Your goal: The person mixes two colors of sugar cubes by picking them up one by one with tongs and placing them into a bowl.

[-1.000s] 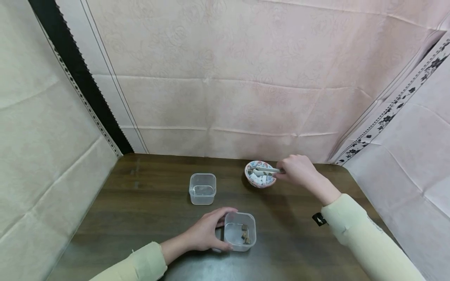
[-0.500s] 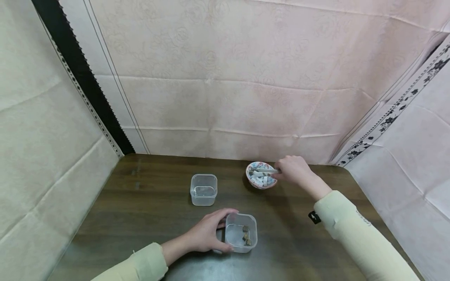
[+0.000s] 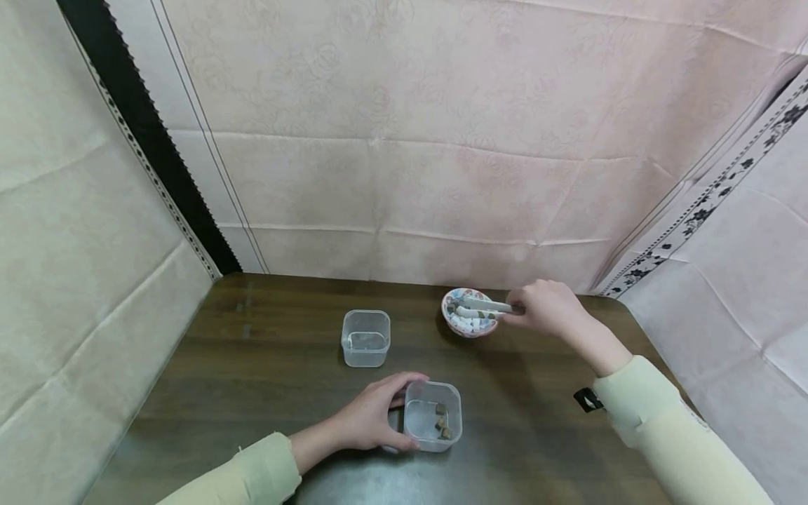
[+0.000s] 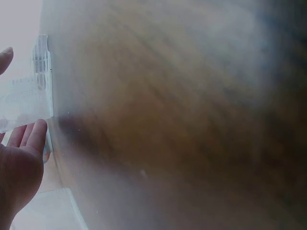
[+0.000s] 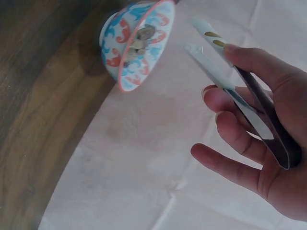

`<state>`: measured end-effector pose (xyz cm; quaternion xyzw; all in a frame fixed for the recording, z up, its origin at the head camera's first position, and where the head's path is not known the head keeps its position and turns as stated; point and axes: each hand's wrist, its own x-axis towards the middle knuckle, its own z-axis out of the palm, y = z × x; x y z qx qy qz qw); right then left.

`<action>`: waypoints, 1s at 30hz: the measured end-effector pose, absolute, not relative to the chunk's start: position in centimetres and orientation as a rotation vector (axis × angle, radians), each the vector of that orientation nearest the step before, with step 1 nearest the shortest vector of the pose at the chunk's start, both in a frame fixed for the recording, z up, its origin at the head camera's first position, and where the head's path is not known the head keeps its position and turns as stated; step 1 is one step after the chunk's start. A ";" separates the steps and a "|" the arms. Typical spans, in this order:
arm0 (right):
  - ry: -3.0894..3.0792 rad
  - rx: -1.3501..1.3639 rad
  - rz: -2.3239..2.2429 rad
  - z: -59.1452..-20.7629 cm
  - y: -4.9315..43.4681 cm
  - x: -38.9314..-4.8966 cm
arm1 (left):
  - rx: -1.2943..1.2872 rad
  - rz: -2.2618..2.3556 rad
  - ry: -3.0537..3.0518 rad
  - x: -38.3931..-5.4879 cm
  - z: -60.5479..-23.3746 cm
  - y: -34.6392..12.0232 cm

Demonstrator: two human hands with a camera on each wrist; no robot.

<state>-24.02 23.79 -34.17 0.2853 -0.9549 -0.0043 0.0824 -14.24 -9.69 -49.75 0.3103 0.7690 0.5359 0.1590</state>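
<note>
My left hand [image 3: 372,417] curves round the left side of a clear plastic container [image 3: 413,438], with thumb and fingers at two of its sides. A few small brown cubes [image 3: 440,423] lie inside it. In my right hand [image 3: 549,308] are small tongs [image 3: 489,305] with pale arms and a dark bent end, pinched between thumb and fingers. Their tips stand apart in the right wrist view and overlap the bowl in the head view. That patterned bowl [image 5: 115,45], with a red rim, holds pale chunks and greyish-brown pieces [image 5: 139,45].
A second clear container [image 3: 366,358] stands left of the bowl on the dark wooden table [image 3: 252,393]. Pale cloth [image 3: 442,196] hangs behind the table's far edge and along both sides. A black tag [image 3: 588,400] sticks out from the right sleeve.
My right hand went slightly left, then moved back to the right with the tongs, whose tips stay over the bowl. My left hand keeps its place at the container.
</note>
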 end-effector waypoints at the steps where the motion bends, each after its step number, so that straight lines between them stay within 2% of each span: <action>1: -2.853 0.857 0.008 -34.0 23.8 -23.5 | 0.883 1.529 2.198 -14.2 -49.7 -9.7; 8: -2.856 0.919 0.134 -33.0 23.6 -19.9 | 0.882 1.510 2.207 -14.3 -49.7 -9.7; 17: -2.811 1.126 0.173 -32.4 22.4 -16.1 | 0.894 1.516 2.214 -14.4 -49.8 -9.7; 30: -2.862 1.323 -0.003 -33.6 18.9 -14.4 | 0.906 1.524 2.211 -14.4 -49.8 -9.7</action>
